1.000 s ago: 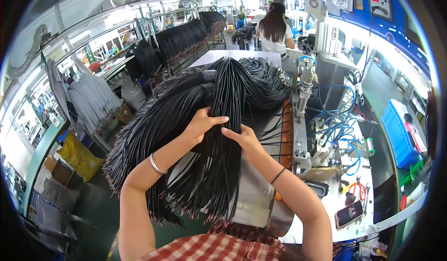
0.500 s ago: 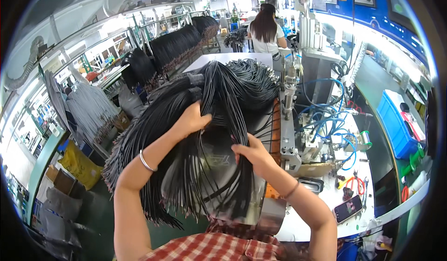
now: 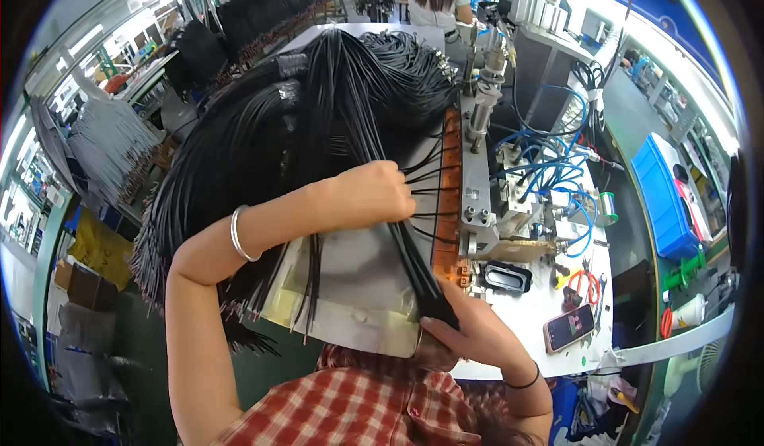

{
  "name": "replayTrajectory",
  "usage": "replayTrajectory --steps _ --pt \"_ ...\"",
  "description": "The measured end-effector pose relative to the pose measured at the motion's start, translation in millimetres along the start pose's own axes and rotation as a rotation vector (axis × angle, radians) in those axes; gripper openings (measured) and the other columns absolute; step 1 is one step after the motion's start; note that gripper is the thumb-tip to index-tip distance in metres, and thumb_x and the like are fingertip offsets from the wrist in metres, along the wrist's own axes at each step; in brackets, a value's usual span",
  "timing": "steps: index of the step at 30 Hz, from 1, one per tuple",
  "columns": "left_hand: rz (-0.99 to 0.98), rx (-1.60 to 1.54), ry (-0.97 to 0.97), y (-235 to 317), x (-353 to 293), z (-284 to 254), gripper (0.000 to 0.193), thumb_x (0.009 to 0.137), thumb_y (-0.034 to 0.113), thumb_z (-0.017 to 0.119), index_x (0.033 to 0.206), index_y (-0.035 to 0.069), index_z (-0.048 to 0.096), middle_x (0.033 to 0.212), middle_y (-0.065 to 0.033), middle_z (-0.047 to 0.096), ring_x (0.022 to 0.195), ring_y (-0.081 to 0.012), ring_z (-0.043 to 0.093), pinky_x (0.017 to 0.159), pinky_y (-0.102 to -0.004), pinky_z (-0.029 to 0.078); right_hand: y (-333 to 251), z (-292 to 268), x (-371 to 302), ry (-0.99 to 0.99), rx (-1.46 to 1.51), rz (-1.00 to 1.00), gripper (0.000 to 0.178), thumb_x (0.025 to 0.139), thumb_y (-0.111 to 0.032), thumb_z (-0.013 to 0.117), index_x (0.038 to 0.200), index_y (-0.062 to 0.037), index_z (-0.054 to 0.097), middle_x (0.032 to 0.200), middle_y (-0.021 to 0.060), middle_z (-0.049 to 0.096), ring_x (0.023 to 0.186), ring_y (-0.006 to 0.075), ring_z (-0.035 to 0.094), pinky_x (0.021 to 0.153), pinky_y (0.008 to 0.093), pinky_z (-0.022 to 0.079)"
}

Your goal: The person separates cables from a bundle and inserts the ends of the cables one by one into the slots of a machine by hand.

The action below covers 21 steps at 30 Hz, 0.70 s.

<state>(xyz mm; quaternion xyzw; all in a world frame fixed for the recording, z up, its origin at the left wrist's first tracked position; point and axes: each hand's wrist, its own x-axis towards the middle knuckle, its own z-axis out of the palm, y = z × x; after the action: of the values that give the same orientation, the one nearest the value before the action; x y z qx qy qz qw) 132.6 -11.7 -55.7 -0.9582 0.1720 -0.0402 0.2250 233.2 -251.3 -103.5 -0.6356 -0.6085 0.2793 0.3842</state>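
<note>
The left hand (image 3: 370, 195) and right hand (image 3: 473, 327) grip black cables (image 3: 413, 259), near a phone (image 3: 569, 327) with an illegible screen.

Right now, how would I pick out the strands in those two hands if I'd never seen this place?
Find the big heap of black cables left of centre. From its top, one bunch slants down to the right, passing through the left hand to the right hand below. Unlike the loose cables hanging beside it, it is drawn into a narrow band.
</note>
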Motion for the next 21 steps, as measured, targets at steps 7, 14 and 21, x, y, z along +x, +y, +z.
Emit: replayTrajectory --steps 7,14,21 --pt "0.170 -0.280 0.167 65.9 30.6 -16.0 0.009 0.067 0.010 0.057 0.062 0.009 0.049 0.058 -0.0010 0.047 0.058 -0.0139 0.052 0.054 -0.0264 0.039 -25.1 -39.4 -25.4 0.244 0.487 -0.440 0.008 0.074 -0.004 0.063 0.079 0.0009 0.065 0.084 0.0192 0.062 0.079 0.0283 0.062 0.062 0.0333 0.050" --pt "-0.046 -0.431 0.328 65.3 47.8 29.6 0.016 0.064 0.012 0.057 0.076 0.001 0.054 0.060 -0.0029 0.046 0.054 -0.0158 0.049 0.047 -0.0272 0.038 -22.0 -42.1 -5.1 0.103 0.735 -0.742 0.008 0.070 -0.003 0.071 0.067 -0.0031 0.063 0.096 0.0189 0.060 0.076 0.0258 0.057 0.062 0.0317 0.047" --pt "-0.149 -0.490 0.414 75.6 44.9 41.4 0.022 0.061 0.010 0.056 0.079 -0.002 0.057 0.063 -0.0051 0.048 0.055 -0.0182 0.048 0.049 -0.0289 0.038 97.7 -5.3 -23.1 1.008 0.447 0.169 0.005 0.079 0.003 0.058 0.083 0.0037 0.061 0.079 0.0035 0.053 0.061 0.0093 0.048 0.053 0.0215 0.038"
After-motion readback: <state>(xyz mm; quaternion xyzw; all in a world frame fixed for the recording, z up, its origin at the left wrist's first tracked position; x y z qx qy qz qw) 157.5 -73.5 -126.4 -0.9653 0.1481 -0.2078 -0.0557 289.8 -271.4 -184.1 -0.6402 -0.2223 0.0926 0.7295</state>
